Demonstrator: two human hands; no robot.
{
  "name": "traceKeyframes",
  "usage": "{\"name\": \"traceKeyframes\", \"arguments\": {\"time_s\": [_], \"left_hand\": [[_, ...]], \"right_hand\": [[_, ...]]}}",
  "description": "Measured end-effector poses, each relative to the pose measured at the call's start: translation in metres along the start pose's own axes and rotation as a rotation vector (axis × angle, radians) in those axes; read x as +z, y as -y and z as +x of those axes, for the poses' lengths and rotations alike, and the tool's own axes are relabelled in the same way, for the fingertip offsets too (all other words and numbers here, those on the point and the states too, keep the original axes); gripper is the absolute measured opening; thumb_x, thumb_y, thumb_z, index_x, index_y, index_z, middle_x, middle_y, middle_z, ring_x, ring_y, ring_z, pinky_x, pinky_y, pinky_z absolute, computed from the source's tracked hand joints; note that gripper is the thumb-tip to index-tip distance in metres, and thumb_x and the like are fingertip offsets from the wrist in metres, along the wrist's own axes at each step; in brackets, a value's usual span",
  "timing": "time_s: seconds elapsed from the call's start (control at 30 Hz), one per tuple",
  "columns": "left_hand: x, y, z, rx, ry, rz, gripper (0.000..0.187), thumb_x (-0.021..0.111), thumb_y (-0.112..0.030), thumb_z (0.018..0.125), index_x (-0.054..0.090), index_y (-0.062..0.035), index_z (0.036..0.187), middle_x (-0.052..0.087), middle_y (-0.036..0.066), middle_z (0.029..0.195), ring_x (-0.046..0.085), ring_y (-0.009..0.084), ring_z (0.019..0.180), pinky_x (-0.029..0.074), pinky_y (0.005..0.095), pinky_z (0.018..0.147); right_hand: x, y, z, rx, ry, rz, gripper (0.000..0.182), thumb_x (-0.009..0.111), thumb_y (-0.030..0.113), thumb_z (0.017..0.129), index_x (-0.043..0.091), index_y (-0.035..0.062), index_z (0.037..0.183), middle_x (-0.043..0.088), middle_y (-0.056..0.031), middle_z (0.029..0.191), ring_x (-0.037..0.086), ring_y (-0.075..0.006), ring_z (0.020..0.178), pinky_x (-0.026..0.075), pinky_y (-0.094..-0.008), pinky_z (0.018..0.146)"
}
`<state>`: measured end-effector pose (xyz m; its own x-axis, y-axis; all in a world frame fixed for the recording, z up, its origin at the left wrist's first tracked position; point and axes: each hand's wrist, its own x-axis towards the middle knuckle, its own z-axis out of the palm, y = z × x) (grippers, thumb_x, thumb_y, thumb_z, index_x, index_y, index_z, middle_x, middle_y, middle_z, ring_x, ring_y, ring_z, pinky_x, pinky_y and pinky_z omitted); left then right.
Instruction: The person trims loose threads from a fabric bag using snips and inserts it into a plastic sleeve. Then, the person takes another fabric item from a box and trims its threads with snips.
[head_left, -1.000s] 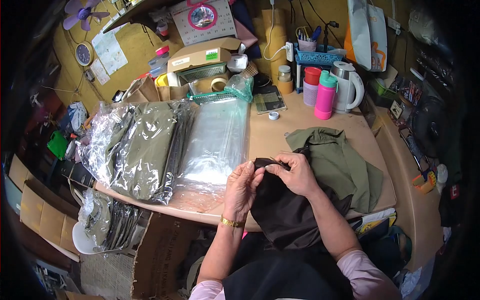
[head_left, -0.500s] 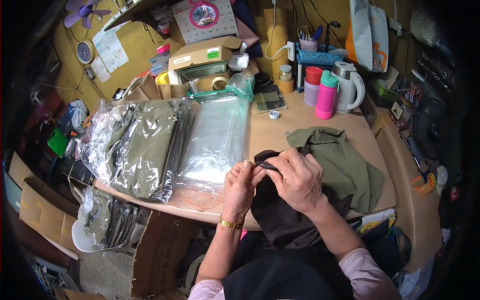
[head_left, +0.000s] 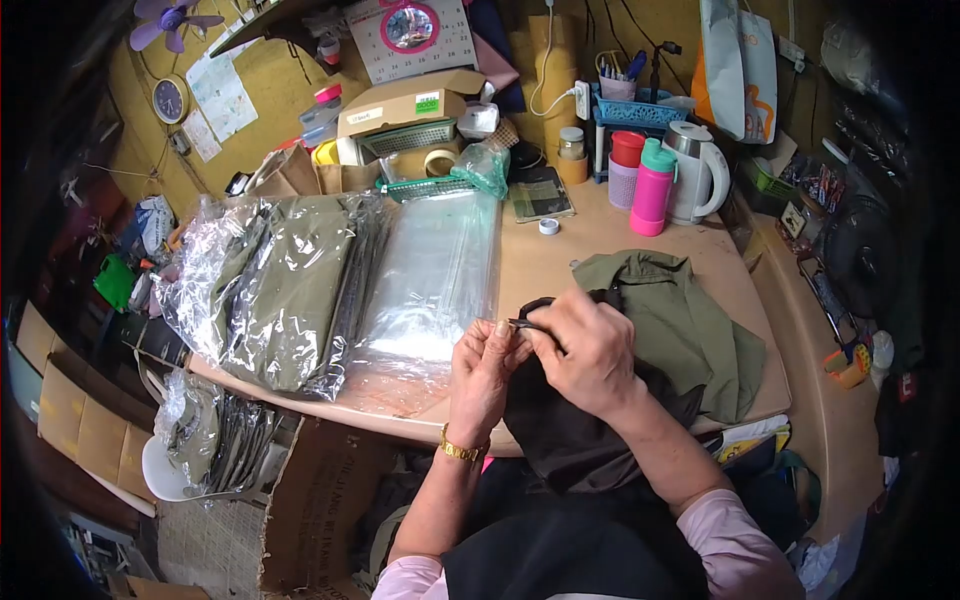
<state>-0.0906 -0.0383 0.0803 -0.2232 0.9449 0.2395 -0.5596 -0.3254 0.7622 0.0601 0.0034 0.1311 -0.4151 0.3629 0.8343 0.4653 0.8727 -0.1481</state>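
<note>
A dark brown-black garment (head_left: 570,430) hangs from my hands over the table's front edge and into my lap. My left hand (head_left: 483,365), with a gold watch at the wrist, pinches an edge of it between thumb and fingers. Right beside it, my right hand (head_left: 585,350) is closed around a small dark pointed tool (head_left: 522,324), like thread snips, whose tip meets the left fingertips. Most of the tool is hidden by the fingers. Behind my right hand an olive-green garment (head_left: 690,330) lies spread on the table.
Olive garments in clear plastic (head_left: 290,290) are stacked at the left, beside flat clear bags (head_left: 430,270). At the back stand a pink bottle (head_left: 650,195), a kettle (head_left: 695,175) and a green basket (head_left: 425,187). Below left, a stool (head_left: 165,470) holds more bagged garments next to a cardboard box (head_left: 310,510).
My right hand has turned slightly and shifted a little to the left, its knuckles higher. The left hand keeps its pinch in nearly the same place.
</note>
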Motion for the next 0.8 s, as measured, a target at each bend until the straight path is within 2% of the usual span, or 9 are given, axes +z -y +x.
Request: {"name": "traceKeyframes", "arguments": {"time_s": [0.1,0.13,0.23,0.33,0.43,0.5,0.63,0.73,0.8], "left_hand": [[0.011,-0.011,-0.005,0.000,-0.012,0.010,0.017,0.058,-0.017,0.100,0.051,-0.0031,0.094,0.064,0.013,0.104,0.064,0.0154,0.091,0.055,0.0320,0.087],[0.015,-0.014,-0.007,-0.009,-0.025,0.028,0.016,0.059,-0.017,0.100,0.053,-0.0037,0.093,0.064,0.015,0.111,0.064,0.0178,0.097,0.054,0.0346,0.090],[0.002,-0.011,-0.006,-0.045,-0.012,0.068,0.014,0.057,-0.015,0.100,0.052,-0.0030,0.095,0.058,0.024,0.128,0.064,0.0234,0.107,0.052,0.0393,0.097],[0.002,-0.010,-0.006,-0.013,0.026,-0.044,0.012,0.054,-0.014,0.101,0.052,-0.0033,0.095,0.055,0.027,0.130,0.063,0.0279,0.111,0.050,0.0422,0.100],[-0.001,-0.012,-0.008,-0.029,0.108,-0.040,0.013,0.049,-0.015,0.103,0.047,-0.0039,0.098,0.051,0.029,0.136,0.061,0.0313,0.119,0.048,0.0429,0.104],[0.002,-0.011,-0.011,-0.027,0.094,-0.044,0.012,0.048,-0.014,0.103,0.047,-0.0037,0.097,0.050,0.030,0.137,0.061,0.0324,0.118,0.050,0.0421,0.102],[-0.011,-0.016,-0.012,0.008,0.011,-0.078,0.011,0.047,-0.010,0.103,0.049,-0.0029,0.095,0.050,0.031,0.137,0.064,0.0350,0.113,0.057,0.0391,0.094],[-0.044,-0.016,-0.009,0.092,-0.061,-0.179,0.010,0.049,-0.008,0.102,0.053,-0.0030,0.094,0.058,0.027,0.129,0.070,0.0261,0.098,0.061,0.0306,0.083],[-0.053,-0.018,-0.010,0.139,-0.128,-0.272,0.004,0.054,-0.006,0.100,0.055,-0.0049,0.096,0.066,0.015,0.110,0.070,0.0187,0.091,0.061,0.0262,0.079]], "right_hand": [[0.001,-0.015,0.005,0.531,0.238,0.358,0.051,0.079,0.032,0.080,0.061,-0.0012,0.115,0.064,-0.0161,0.101,0.066,-0.0324,0.089,0.052,-0.0373,0.080],[0.018,-0.038,-0.004,0.581,0.333,0.657,0.058,0.081,0.028,0.082,0.057,-0.0008,0.126,0.062,-0.0070,0.090,0.061,-0.0116,0.091,0.052,-0.0288,0.080],[0.031,-0.042,-0.011,0.433,0.221,0.645,0.055,0.079,0.029,0.085,0.057,-0.0021,0.125,0.065,-0.0076,0.097,0.061,-0.0108,0.095,0.052,-0.0289,0.081],[0.015,-0.025,-0.001,0.526,0.072,0.670,0.055,0.077,0.033,0.085,0.058,-0.0005,0.124,0.068,-0.0147,0.096,0.068,-0.0232,0.094,0.051,-0.0323,0.084],[0.013,-0.030,0.001,0.580,0.159,0.564,0.043,0.076,0.030,0.087,0.064,-0.0013,0.113,0.067,-0.0077,0.086,0.063,-0.0160,0.082,0.050,-0.0309,0.077],[0.033,-0.048,-0.005,0.614,0.271,0.990,0.028,0.075,0.024,0.089,0.067,-0.0010,0.097,0.060,0.0005,0.074,0.051,-0.0070,0.069,0.044,-0.0277,0.064],[0.028,-0.042,-0.007,0.621,0.119,0.902,0.025,0.074,0.017,0.089,0.060,0.0020,0.074,0.047,0.0069,0.062,0.038,-0.0012,0.060,0.031,-0.0230,0.052],[0.029,-0.044,-0.012,0.627,0.121,0.822,0.025,0.074,0.015,0.089,0.059,0.0021,0.074,0.047,0.0070,0.062,0.038,-0.0010,0.060,0.032,-0.0234,0.052],[0.029,-0.044,-0.013,0.633,0.120,0.814,0.025,0.074,0.015,0.089,0.059,0.0021,0.073,0.047,0.0069,0.062,0.038,-0.0013,0.060,0.032,-0.0233,0.052]]}}
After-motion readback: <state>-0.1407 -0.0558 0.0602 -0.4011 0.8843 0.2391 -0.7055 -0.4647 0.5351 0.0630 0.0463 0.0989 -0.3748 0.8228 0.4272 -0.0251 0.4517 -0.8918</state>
